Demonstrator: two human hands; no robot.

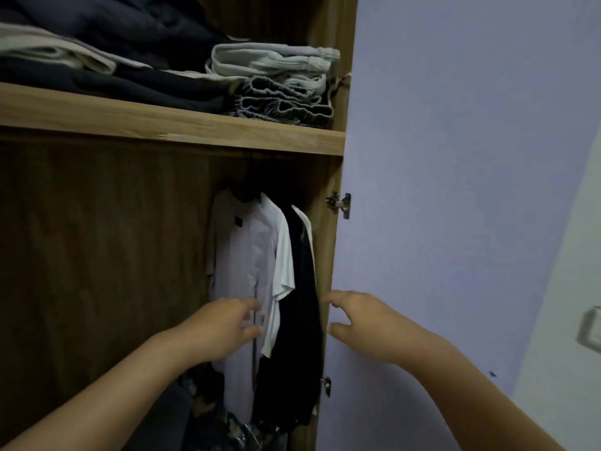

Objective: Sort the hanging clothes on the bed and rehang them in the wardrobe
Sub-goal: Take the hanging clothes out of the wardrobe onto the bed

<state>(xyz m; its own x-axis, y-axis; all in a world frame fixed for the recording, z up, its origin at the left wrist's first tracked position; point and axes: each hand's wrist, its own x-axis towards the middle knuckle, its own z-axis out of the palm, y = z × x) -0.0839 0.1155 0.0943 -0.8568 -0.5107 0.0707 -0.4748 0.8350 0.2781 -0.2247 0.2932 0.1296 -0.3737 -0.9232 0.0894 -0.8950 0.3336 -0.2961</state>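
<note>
Hanging from a dark rail under the shelf, the clothes fill the right end of the wardrobe (pixel 97 255): a pale lilac shirt (pixel 242 255) on a dark hanger (pixel 242 193), a white tee (pixel 283 255) beside it, and a black garment (pixel 300 320) furthest right, close against the wardrobe's side panel. They hang straight ahead of both hands, in the gap between them and rising above them.

The left hand (pixel 224 330) reaches in with fingers loosely spread and slightly bent; its fingertips (pixel 255 304) lie over the lower front of the lilac shirt, and whether they touch the cloth cannot be told. It holds nothing. The right hand (pixel 361 323) is likewise relaxed and empty, thumb and fingers parted, hovering just right of the black garment in front of the panel's edge and the open door (pixel 455 190).

Above the hands, the wooden shelf (pixel 195 128) carries folded clothes: dark bedding or garments (pixel 97 34) over the left hand, a light grey stack (pixel 273 65) on a denim-like piece (pixel 283 102) more to the right. A metal hinge (pixel 340 203) sits above the right hand, another (pixel 326 384) below it. Under the left forearm, dark patterned fabric (pixel 234 424) lies at the wardrobe bottom. Far right of the right hand, a wall switch (pixel 590 330) shows, blurred.
</note>
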